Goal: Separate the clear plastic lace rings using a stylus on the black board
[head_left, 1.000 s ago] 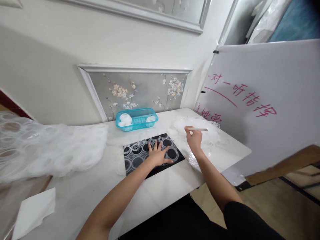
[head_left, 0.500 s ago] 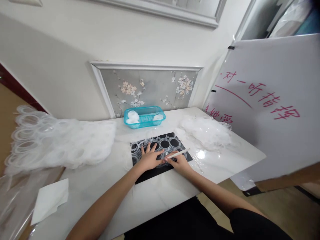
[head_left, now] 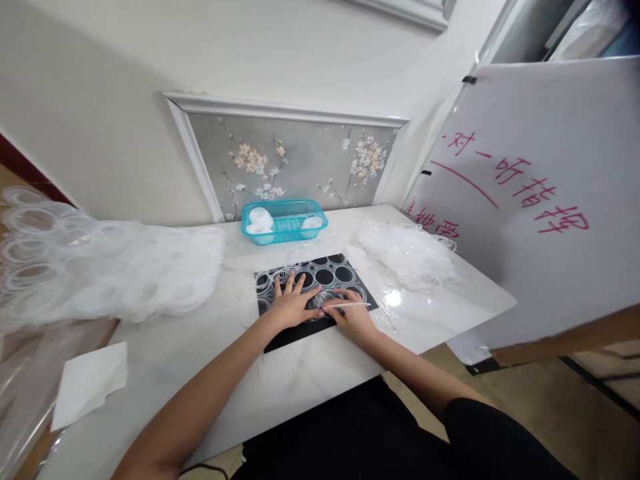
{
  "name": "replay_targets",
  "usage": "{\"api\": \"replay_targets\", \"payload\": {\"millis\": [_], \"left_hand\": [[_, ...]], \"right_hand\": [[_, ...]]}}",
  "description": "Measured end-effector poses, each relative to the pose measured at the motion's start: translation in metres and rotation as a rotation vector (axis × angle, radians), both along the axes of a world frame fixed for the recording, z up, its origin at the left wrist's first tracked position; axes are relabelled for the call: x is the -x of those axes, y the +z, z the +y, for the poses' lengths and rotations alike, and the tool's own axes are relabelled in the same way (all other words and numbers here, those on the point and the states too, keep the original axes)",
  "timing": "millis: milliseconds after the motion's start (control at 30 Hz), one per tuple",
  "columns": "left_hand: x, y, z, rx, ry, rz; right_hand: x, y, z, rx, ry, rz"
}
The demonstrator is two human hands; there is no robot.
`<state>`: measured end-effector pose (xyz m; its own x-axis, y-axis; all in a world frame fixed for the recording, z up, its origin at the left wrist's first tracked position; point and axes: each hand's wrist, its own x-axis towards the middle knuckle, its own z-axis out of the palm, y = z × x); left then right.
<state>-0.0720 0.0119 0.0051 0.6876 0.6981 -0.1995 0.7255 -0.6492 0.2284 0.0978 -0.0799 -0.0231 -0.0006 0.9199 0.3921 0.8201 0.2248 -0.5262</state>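
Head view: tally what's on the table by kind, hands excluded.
Black mat: 1
Thin white stick, held in right hand: 1
Turquoise basket: 1
Heaps of clear ring sheets, one large at left and one smaller at right: 2
White paper sheet: 1
Total: 6
Left hand lies flat on the mat.

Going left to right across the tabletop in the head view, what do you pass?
White paper sheet → heap of clear plastic rings → left hand flat on the black mat → right hand holding a thin stick → second ring heap → whiteboard.
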Motion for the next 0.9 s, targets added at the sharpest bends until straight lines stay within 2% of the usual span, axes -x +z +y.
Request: {"api": "replay_targets", "payload": {"millis": [167, 400, 567, 667, 767, 900], "left_hand": [[0.001, -0.003, 0.000, -0.023, -0.003, -0.002], [0.000, -0.008, 0.001, -0.019, 0.004, -0.001], [0.000, -0.008, 0.002, -0.013, 0.010, -0.009], [0.000, -0.008, 0.001, -0.013, 0.006, -0.014], [-0.001, -0.007, 0.002, 0.001, 0.002, 0.005], [-0.005, -0.004, 0.003, 0.022, -0.001, 0.045]], "right_hand": [[-0.001, -0.001, 0.000, 0.003, -0.010, 0.043], [-0.007, 0.006, 0.001, 0.072, 0.022, 0.278], [-0.009, 0.006, 0.002, 0.091, 0.015, 0.270], [-0.007, 0.002, 0.000, 0.076, 0.000, 0.201], [-0.002, -0.004, -0.004, -0.022, -0.028, 0.011], [-0.009, 0.001, 0.004, -0.117, 0.067, -0.230]]}}
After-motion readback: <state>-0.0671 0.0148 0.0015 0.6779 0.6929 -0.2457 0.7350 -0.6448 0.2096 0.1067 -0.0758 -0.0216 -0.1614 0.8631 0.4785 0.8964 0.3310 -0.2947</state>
